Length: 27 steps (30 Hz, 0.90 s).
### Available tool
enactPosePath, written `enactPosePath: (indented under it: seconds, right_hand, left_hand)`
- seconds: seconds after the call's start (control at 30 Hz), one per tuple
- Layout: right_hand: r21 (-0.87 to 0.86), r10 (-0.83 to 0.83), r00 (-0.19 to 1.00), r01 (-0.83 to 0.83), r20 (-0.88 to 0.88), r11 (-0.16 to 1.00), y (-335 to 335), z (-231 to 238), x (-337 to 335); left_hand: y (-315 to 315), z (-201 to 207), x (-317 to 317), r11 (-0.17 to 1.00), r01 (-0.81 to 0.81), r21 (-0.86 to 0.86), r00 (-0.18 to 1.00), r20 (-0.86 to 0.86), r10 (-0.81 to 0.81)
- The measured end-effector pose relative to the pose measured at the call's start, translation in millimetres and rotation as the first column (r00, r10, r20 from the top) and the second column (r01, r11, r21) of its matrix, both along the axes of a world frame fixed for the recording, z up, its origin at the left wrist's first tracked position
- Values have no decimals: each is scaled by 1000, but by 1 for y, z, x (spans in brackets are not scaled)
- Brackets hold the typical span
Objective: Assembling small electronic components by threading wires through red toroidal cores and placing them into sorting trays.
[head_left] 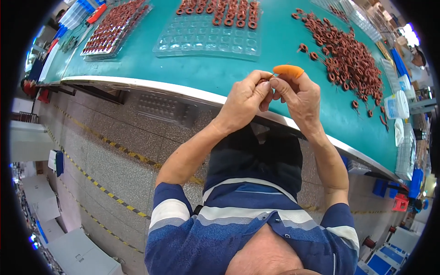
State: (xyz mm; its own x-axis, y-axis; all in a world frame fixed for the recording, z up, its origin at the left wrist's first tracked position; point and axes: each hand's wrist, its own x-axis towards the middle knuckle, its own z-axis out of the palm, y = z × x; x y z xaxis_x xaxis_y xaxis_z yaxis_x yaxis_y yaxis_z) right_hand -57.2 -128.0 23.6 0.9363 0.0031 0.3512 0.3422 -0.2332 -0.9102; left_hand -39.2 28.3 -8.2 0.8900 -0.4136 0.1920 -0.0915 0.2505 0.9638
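Note:
Over the front edge of the green table (137,68), my two hands meet. Between the thumb and fingers of my left hand (243,101) is a small reddish-brown wire-wound ring coil (263,81), mostly covered by the fingertips. My right hand (302,98) touches it from the other side, thumb and fingers pinched at a thin wire end of the coil. An orange finger cot (288,70) covers a fingertip of that hand. Beyond them lies a clear plastic tray (206,41), its far rows filled with similar coils and its near pockets bare.
A large loose heap of coils (350,62) spreads over the right side. At the far left stands a filled tray stack (114,30), near a red-orange tool (96,13). A white tub (396,106) and clear trays (405,151) line the right edge.

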Motion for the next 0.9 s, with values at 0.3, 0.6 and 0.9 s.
enactPosePath:
  seconds: [0.3, 0.6, 0.9]
  right_hand:
    - [-394, 154, 969, -67, 193, 916, 29, 48, 136]
    - [-696, 377, 916, -183, 135, 694, 93, 24, 280]
    - [-863, 420, 893, -76, 164, 500, 89, 21, 304]
  left_hand:
    - [43, -16, 37, 773, -587, 241, 754, 510, 413]
    - [41, -13, 37, 775, -586, 237, 732, 565, 381]
    - [44, -12, 36, 799, -549, 245, 758, 548, 353]
